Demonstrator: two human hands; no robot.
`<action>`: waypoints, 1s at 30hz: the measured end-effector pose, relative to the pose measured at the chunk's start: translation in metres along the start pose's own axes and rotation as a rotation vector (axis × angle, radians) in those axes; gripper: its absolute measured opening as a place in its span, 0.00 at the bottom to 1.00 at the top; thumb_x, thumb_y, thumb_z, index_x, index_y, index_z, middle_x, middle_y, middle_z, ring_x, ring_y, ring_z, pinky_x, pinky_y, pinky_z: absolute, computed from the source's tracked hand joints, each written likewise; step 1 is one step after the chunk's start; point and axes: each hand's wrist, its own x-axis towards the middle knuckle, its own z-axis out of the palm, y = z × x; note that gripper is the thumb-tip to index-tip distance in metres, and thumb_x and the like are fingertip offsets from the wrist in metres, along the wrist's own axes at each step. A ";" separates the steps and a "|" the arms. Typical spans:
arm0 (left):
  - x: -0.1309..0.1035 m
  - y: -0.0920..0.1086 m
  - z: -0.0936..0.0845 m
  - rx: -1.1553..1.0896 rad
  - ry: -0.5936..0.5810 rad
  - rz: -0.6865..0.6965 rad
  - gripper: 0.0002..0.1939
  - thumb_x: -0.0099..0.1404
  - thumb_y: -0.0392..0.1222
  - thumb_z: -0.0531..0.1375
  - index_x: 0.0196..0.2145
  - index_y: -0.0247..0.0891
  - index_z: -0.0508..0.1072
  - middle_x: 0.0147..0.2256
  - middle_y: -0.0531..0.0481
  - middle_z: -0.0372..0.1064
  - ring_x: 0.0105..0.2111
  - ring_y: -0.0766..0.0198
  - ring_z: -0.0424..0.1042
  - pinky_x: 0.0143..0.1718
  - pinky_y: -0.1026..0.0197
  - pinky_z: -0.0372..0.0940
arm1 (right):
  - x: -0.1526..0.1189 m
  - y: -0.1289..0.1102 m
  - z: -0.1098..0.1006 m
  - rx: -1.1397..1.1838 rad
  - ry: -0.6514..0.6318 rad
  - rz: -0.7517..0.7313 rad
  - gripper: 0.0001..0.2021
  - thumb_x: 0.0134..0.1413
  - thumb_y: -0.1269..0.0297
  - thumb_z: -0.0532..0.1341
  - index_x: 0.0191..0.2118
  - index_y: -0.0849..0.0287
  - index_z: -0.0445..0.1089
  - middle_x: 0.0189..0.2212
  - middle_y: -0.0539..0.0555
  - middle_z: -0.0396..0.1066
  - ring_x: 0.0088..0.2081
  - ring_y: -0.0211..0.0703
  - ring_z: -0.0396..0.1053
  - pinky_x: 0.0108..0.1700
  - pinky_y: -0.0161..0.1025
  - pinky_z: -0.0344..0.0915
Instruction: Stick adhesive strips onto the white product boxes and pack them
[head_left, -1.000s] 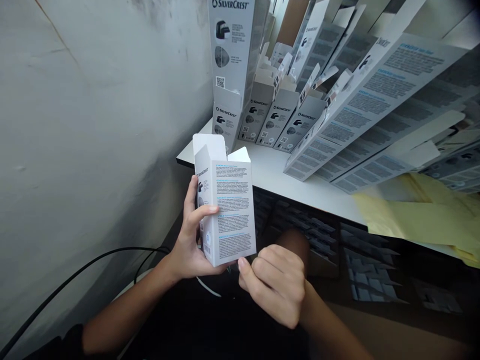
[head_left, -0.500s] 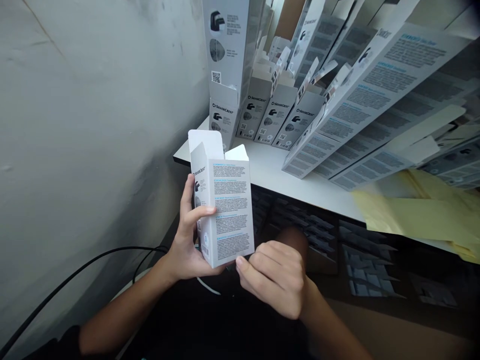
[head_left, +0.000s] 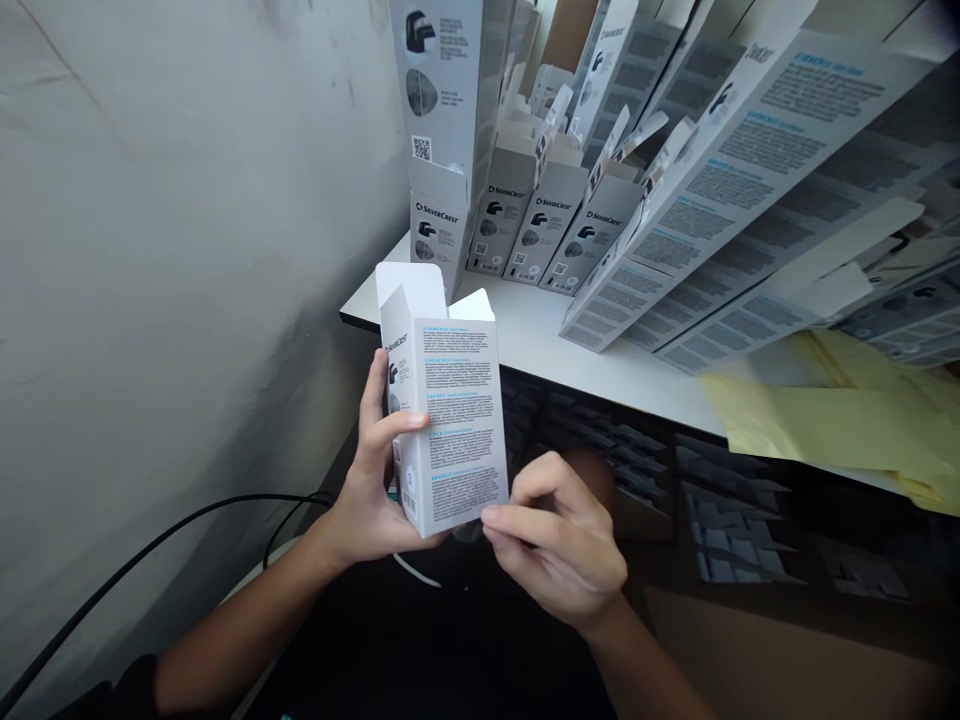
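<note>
A white and grey printed carton (head_left: 463,420) marked SilverCrest stands tilted in front of me, its top flaps raised and open. My left hand (head_left: 375,490) is closed around its left side and base, with two fingers across the front corner. At the carton's lower right corner is my right hand (head_left: 562,540), its thumb and index fingertip pressed together close to the bottom edge. Whatever may be between those fingertips is hidden. The underside of the carton cannot be seen.
Behind the carton, a white table (head_left: 525,300) bears several similar cartons (head_left: 551,225), some stacked tall. Yellow sheets (head_left: 810,410) hang over its front edge. More cartons (head_left: 739,520) lie in shadow below. A grey wall (head_left: 202,200) and a black cable (head_left: 135,555) are at left.
My right hand has turned at the carton's lower right corner, from a curled fist to a pinch with raised knuckles. My left hand and the carton have hardly moved; the view shifted slightly.
</note>
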 end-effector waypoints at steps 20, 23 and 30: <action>-0.003 0.008 0.002 -0.081 -0.053 -0.022 0.50 0.48 0.44 0.76 0.62 0.54 0.55 0.73 0.48 0.17 0.71 0.33 0.27 0.66 0.27 0.49 | -0.010 0.003 0.002 -0.197 -0.025 -0.119 0.10 0.57 0.76 0.66 0.43 0.57 0.77 0.41 0.54 0.65 0.42 0.44 0.64 0.38 0.42 0.69; -0.003 0.008 0.003 -0.074 -0.050 -0.030 0.49 0.48 0.44 0.76 0.62 0.53 0.55 0.73 0.46 0.18 0.71 0.33 0.26 0.65 0.27 0.52 | -0.009 0.002 0.002 -0.222 -0.022 -0.135 0.08 0.58 0.75 0.65 0.43 0.58 0.76 0.40 0.55 0.65 0.42 0.44 0.64 0.38 0.41 0.69; -0.016 0.005 0.005 0.071 0.007 -0.041 0.50 0.45 0.47 0.77 0.61 0.51 0.57 0.73 0.43 0.19 0.71 0.31 0.26 0.63 0.30 0.54 | -0.021 0.006 0.008 -0.254 0.019 -0.082 0.07 0.59 0.72 0.64 0.40 0.52 0.76 0.38 0.52 0.66 0.40 0.43 0.66 0.39 0.40 0.71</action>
